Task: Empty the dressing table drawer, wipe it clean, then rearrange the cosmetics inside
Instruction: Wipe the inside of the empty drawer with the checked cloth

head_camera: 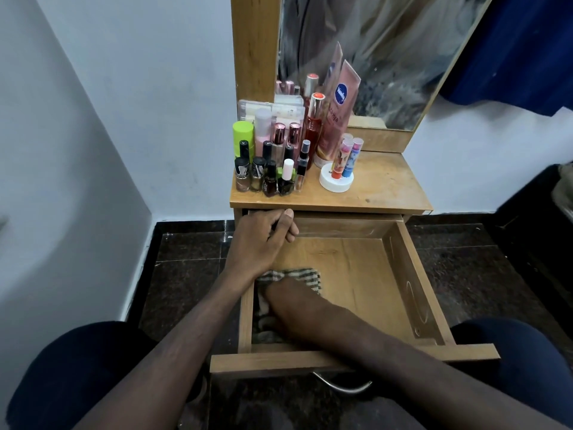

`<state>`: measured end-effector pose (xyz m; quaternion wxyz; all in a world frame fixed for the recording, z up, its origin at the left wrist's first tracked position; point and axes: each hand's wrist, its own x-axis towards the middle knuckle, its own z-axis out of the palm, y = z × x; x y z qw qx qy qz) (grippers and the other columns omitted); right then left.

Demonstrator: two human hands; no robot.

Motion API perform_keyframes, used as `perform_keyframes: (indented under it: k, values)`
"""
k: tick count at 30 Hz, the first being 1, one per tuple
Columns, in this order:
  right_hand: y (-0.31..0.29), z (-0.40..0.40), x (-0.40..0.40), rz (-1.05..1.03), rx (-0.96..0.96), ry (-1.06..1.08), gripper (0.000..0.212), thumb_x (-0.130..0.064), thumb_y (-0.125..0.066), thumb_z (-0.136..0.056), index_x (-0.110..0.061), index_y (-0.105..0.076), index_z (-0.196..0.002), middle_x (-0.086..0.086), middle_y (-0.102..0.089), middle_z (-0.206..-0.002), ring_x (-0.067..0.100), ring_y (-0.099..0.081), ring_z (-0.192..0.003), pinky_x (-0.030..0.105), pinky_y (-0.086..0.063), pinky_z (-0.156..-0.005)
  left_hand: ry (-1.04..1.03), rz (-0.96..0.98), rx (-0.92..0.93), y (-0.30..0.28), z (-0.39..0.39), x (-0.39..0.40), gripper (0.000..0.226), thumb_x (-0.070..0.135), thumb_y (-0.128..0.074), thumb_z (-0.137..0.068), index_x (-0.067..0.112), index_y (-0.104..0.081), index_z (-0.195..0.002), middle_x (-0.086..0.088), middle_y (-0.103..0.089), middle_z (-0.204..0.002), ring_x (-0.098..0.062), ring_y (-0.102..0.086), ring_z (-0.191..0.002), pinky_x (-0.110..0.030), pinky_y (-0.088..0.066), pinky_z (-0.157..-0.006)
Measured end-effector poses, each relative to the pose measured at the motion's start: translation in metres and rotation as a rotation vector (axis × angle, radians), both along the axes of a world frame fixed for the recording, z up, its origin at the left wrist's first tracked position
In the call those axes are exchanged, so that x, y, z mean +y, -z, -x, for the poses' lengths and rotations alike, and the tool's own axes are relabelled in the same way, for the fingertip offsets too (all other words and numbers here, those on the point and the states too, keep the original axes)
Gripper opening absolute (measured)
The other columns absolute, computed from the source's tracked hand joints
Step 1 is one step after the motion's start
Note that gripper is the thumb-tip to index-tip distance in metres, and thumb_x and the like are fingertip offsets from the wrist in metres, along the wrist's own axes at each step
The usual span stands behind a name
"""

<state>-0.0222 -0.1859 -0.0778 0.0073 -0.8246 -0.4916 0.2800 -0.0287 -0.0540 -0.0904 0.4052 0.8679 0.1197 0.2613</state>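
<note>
The wooden drawer (412,287) is pulled out wide and holds only a striped cloth (305,276) at its left side. My right hand (294,308) lies on the cloth and presses it against the drawer floor near the left wall. My left hand (263,240) grips the drawer's left wall near the back corner, fingers curled over the edge. Cosmetics stand on the dressing table top (381,187): several nail polish bottles (266,178), a green-capped bottle (242,135), a pink lotion tube (339,110), lip balm sticks (347,156) and a white jar (336,181).
A mirror (372,57) rises behind the table. A white wall stands to the left, dark tiled floor (186,274) lies around the drawer. Blue fabric (521,51) hangs at the upper right. My knees (77,367) flank the drawer front, whose metal handle (344,387) shows below.
</note>
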Motion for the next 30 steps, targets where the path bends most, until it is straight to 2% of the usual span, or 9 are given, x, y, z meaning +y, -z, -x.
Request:
perform_keyframes:
  k: [1, 3, 5, 8, 13, 19, 21, 25, 30]
  values:
    - [0.003, -0.004, 0.001, 0.004, -0.047, -0.007, 0.043, -0.017, -0.067, -0.098, -0.005, -0.056, -0.137, 0.02, -0.059, -0.137, 0.035, -0.058, -0.121, 0.038, -0.048, -0.098, -0.003, -0.022, 0.004, 0.0, 0.002, 0.001, 0.043, 0.038, -0.048, -0.113, 0.025, -0.077, -0.083, 0.014, -0.073, -0.07, 0.001, -0.068, -0.064, -0.008, -0.04, -0.059]
    - [0.009, -0.018, 0.008, -0.006, -0.137, -0.032, 0.071, -0.015, -0.066, -0.097, -0.006, -0.031, -0.158, 0.023, -0.023, -0.164, 0.042, -0.027, -0.145, 0.05, -0.033, -0.118, -0.013, -0.051, -0.015, 0.001, 0.004, 0.002, 0.043, 0.037, -0.049, -0.113, 0.025, -0.076, -0.082, 0.014, -0.072, -0.069, 0.001, -0.069, -0.067, -0.009, -0.042, -0.063]
    - [0.017, -0.037, 0.02, -0.065, -0.184, -0.044, 0.078, -0.016, -0.063, -0.098, -0.008, -0.02, -0.163, 0.02, -0.009, -0.169, 0.044, -0.01, -0.153, 0.056, -0.02, -0.125, -0.014, -0.055, -0.034, -0.001, 0.004, 0.001, 0.042, 0.034, -0.05, -0.113, 0.024, -0.076, -0.081, 0.015, -0.072, -0.069, 0.0, -0.07, -0.071, -0.011, -0.045, -0.067]
    - [0.032, -0.056, 0.03, -0.129, -0.194, 0.034, 0.076, -0.02, -0.059, -0.097, -0.013, -0.022, -0.163, 0.017, -0.022, -0.167, 0.046, -0.023, -0.149, 0.057, -0.028, -0.121, -0.037, -0.066, -0.056, -0.002, 0.001, -0.001, 0.036, 0.031, -0.053, -0.112, 0.021, -0.075, -0.085, 0.016, -0.072, -0.073, 0.0, -0.071, -0.075, -0.015, -0.049, -0.07]
    - [0.038, -0.052, -0.011, -0.161, -0.261, 0.015, 0.067, -0.047, -0.051, -0.103, -0.028, -0.026, -0.162, 0.007, -0.016, -0.169, 0.039, -0.016, -0.15, 0.054, -0.032, -0.12, -0.005, -0.11, -0.006, 0.002, 0.005, -0.001, 0.036, 0.035, -0.052, -0.112, 0.026, -0.075, -0.085, 0.019, -0.07, -0.073, 0.002, -0.068, -0.073, -0.017, -0.049, -0.066]
    - [0.024, -0.096, -0.082, -0.035, -0.281, 0.212, 0.065, -0.058, -0.04, -0.104, -0.04, -0.016, -0.162, 0.002, -0.005, -0.169, 0.04, -0.012, -0.154, 0.059, -0.033, -0.121, 0.0, -0.098, -0.007, 0.003, 0.006, 0.0, 0.033, 0.033, -0.054, -0.111, 0.023, -0.077, -0.089, 0.02, -0.071, -0.076, 0.0, -0.069, -0.075, -0.015, -0.048, -0.066]
    - [0.02, -0.108, -0.104, 0.022, -0.306, 0.32, 0.065, -0.059, -0.038, -0.104, -0.043, -0.012, -0.162, 0.007, -0.003, -0.168, 0.045, -0.012, -0.153, 0.059, -0.031, -0.122, -0.009, -0.072, -0.014, 0.002, 0.007, -0.001, 0.031, 0.032, -0.056, -0.11, 0.023, -0.076, -0.089, 0.017, -0.072, -0.076, -0.001, -0.07, -0.074, -0.014, -0.048, -0.066]
    - [0.012, -0.1, -0.091, 0.098, -0.267, 0.434, 0.065, -0.052, -0.043, -0.106, -0.039, -0.012, -0.162, 0.016, 0.009, -0.169, 0.051, -0.005, -0.154, 0.063, -0.03, -0.121, -0.103, 0.072, -0.073, 0.002, 0.008, -0.001, 0.029, 0.033, -0.058, -0.109, 0.025, -0.078, -0.089, 0.015, -0.075, -0.077, -0.002, -0.071, -0.076, -0.028, -0.054, -0.073]
    - [0.01, -0.053, -0.027, 0.073, -0.252, 0.31, 0.07, -0.039, -0.054, -0.104, -0.039, -0.016, -0.162, 0.012, 0.003, -0.169, 0.051, -0.005, -0.151, 0.06, -0.029, -0.12, -0.081, 0.131, -0.064, -0.005, 0.007, -0.003, 0.026, 0.031, -0.059, -0.108, 0.026, -0.079, -0.092, 0.016, -0.078, -0.083, -0.001, -0.072, -0.088, -0.02, -0.051, -0.079]
